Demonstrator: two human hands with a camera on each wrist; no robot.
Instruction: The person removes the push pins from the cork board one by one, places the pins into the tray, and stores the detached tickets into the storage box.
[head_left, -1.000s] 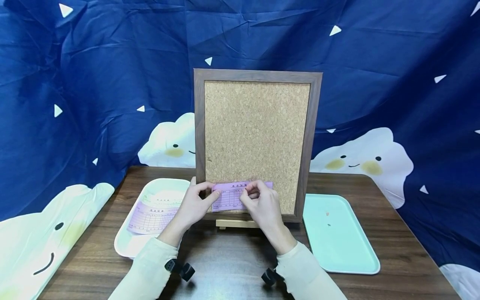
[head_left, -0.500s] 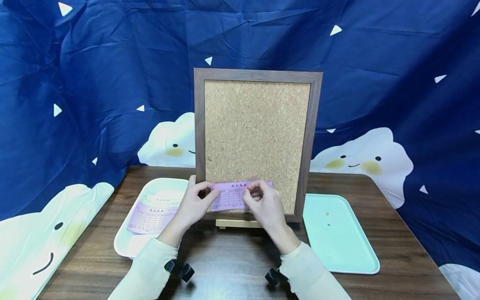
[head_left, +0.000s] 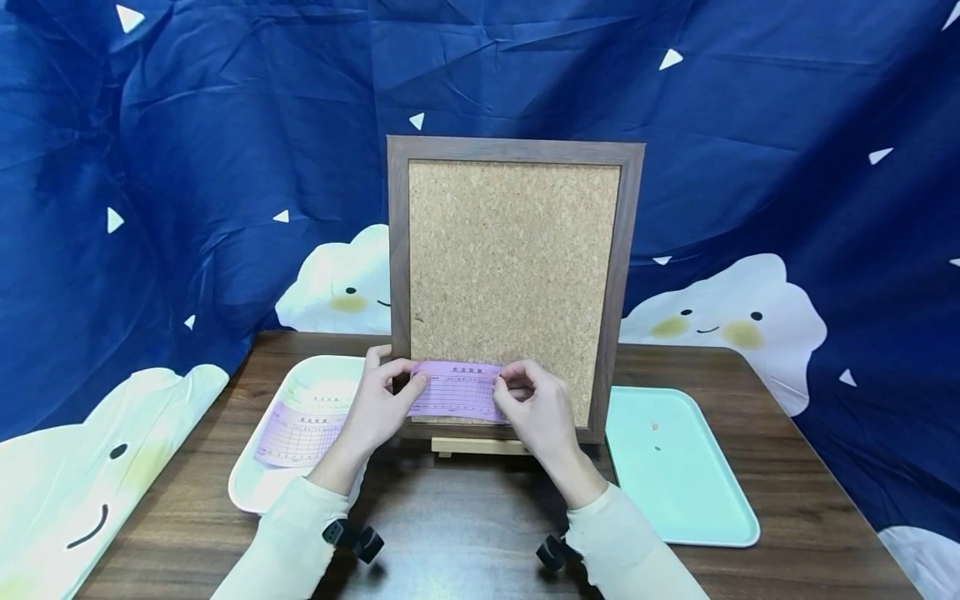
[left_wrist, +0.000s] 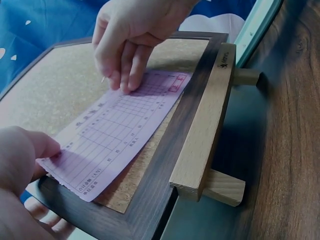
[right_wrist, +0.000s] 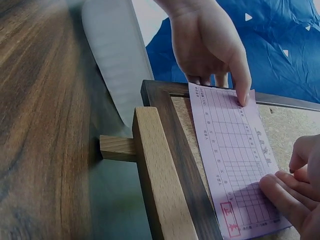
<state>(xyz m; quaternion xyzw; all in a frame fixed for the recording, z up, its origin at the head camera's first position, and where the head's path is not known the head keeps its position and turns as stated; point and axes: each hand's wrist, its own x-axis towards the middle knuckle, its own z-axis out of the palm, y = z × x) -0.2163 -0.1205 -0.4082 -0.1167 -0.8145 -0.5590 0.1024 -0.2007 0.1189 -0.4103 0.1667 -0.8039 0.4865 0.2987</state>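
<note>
A purple printed receipt slip [head_left: 457, 392] lies across the bottom of the framed corkboard [head_left: 513, 258]. My left hand [head_left: 378, 400] pinches its left end, with the thumb [right_wrist: 241, 85] on the printed face and the fingers partly hidden behind. My right hand [head_left: 538, 408] is over the slip's right part. Its thumb and forefinger pinch a tiny push pin [left_wrist: 103, 79], of which only a thin tip shows in the left wrist view. The other fingers [left_wrist: 137, 70] of that hand touch the slip. In the head view, this hand covers the slip's right end.
A white tray [head_left: 246, 492] at left bears another purple slip [head_left: 300, 437] and a greenish one [head_left: 318, 402]. The mint tray [head_left: 693, 500] at right has two tiny items on it. A wooden easel ledge [head_left: 483, 447] supports the board. Blue cloth [head_left: 225, 125] hangs behind.
The slip has shifted left along the board, and my left hand has gone left with it. My right hand has moved slightly right, keeping its pinch.
</note>
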